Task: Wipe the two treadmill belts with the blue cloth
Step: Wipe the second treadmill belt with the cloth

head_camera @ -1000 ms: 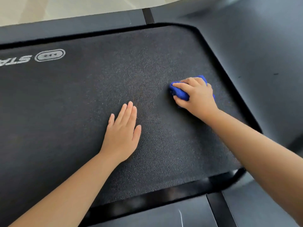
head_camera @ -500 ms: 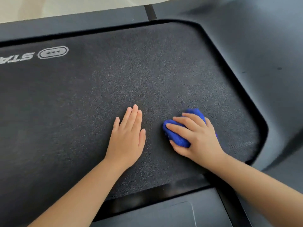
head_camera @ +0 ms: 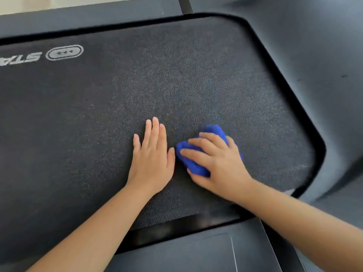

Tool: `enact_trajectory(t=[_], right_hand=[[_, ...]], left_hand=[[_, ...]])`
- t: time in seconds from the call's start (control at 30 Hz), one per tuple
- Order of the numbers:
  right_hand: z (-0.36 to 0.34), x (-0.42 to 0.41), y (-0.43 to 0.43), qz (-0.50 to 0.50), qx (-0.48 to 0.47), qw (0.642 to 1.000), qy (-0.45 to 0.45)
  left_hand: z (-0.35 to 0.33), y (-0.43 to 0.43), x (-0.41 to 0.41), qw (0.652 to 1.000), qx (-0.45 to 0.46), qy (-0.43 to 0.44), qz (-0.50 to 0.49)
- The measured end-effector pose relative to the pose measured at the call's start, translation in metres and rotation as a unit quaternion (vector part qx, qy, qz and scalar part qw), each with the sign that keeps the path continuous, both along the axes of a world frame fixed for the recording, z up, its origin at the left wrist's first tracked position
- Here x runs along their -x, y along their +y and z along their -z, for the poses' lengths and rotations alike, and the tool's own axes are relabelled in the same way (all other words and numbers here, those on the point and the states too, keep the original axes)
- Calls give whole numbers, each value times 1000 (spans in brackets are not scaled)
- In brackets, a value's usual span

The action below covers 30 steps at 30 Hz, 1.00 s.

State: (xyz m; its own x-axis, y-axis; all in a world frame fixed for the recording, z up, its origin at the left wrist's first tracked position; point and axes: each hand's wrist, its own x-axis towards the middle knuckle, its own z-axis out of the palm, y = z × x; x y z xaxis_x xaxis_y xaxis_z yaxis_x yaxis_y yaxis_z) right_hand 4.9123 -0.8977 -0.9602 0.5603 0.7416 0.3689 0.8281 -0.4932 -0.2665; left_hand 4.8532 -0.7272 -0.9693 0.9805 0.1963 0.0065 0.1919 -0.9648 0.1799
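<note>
I see the left hand point(head_camera: 151, 160) on the belt point(head_camera: 176, 75), with the right hand point(head_camera: 218, 165) just beside it to the right, on top of the cloth point(head_camera: 193, 167). The logo point(head_camera: 64, 53) lies behind them, far left. The housing point(head_camera: 314, 55) borders the belt's right edge.

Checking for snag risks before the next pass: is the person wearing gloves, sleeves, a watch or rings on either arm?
No. The left hand and right hand are both bare, with no gloves and no rings visible on the fingers. Both forearms are uncovered up to the frame edge: no sleeves, watch, bracelet or markings in view.
</note>
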Motion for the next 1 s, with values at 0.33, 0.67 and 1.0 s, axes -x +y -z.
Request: enact_trajectory(t=[0.33, 0.67, 1.0], right_hand=[[6, 10, -53, 39, 5, 999, -2], [-1, 24, -57, 141, 16, 990, -1], [0, 9, -101, 120, 79, 990, -1]], left_hand=[[-2, -5, 0, 991, -18, -29, 129], [-2, -6, 1, 994, -8, -15, 108], [-1, -5, 1, 995, 11, -28, 97]])
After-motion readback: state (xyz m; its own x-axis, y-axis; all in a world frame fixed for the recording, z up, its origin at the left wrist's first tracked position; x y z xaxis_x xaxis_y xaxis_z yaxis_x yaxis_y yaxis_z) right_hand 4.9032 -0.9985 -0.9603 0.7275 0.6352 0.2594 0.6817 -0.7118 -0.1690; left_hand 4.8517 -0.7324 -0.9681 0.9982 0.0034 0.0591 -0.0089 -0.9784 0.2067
